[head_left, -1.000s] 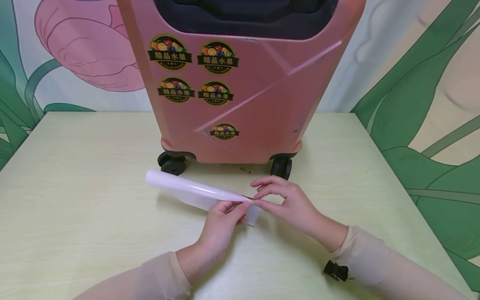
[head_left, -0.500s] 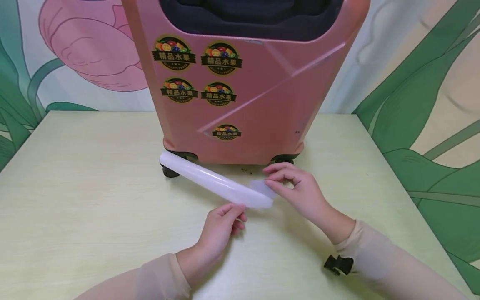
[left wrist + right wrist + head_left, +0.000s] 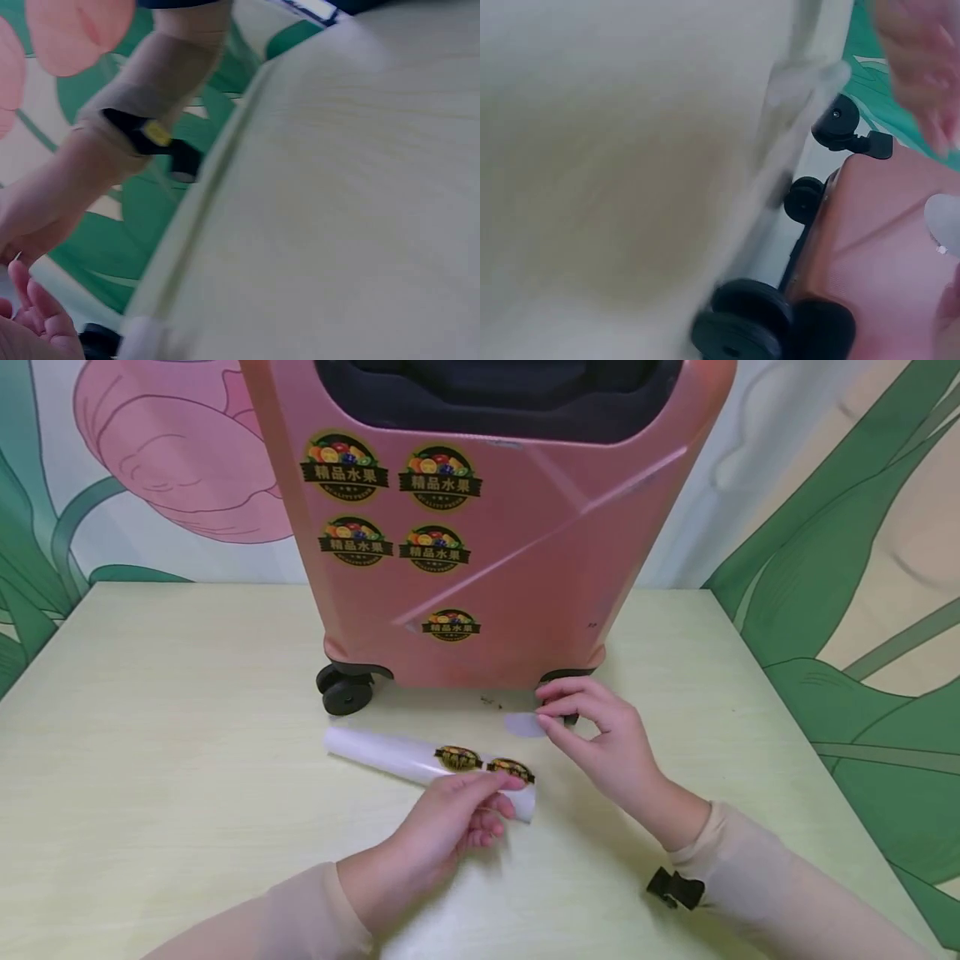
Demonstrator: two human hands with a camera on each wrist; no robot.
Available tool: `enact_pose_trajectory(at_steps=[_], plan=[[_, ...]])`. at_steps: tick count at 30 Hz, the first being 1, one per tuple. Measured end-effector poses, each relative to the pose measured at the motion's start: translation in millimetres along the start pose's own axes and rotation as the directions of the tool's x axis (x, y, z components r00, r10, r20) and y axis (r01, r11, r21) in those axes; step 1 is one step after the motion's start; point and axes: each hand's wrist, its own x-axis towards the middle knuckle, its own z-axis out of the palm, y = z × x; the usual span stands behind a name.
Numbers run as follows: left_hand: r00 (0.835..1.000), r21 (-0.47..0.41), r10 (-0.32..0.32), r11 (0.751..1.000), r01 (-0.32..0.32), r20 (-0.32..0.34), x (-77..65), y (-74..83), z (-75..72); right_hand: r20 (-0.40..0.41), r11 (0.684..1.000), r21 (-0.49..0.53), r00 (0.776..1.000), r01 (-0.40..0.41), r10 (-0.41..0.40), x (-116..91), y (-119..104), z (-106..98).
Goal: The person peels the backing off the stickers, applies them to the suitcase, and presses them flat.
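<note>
Standing on one pale, wood-grain table (image 3: 187, 793) is one pink hard-shell suitcase (image 3: 540, 585) with black wheels, so that's the big stuff. Just in front of it there's one glossy white sheet (image 3: 390, 758) curled into a tube; can't tell if it's touching the tabletop. Two hands here: the left hand (image 3: 435, 822) has the sheet's right end gripped, thumb on top, and the right hand (image 3: 607, 735) is pinching something, thumb and fingertip close together. Sticker count: five round black-and-gold fruit stickers (image 3: 345, 467) on the suitcase (four in a two-by-two block, one alone lower down), plus two matching stickers (image 3: 459, 758) showing on the sheet. The pinched thing is one thin, whitish rounded piece (image 3: 523, 725), held up near the right-hand wheel.
</note>
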Motion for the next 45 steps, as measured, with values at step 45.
enact_pose_trajectory(at_steps=[45], plan=[[0.531, 0.743, 0.841, 0.291, -0.603, 0.101, 7.7, 71.7, -31.2, -0.01, 0.986, -0.14, 0.996, -0.085, 0.085, 64.9, -22.1, -18.8]])
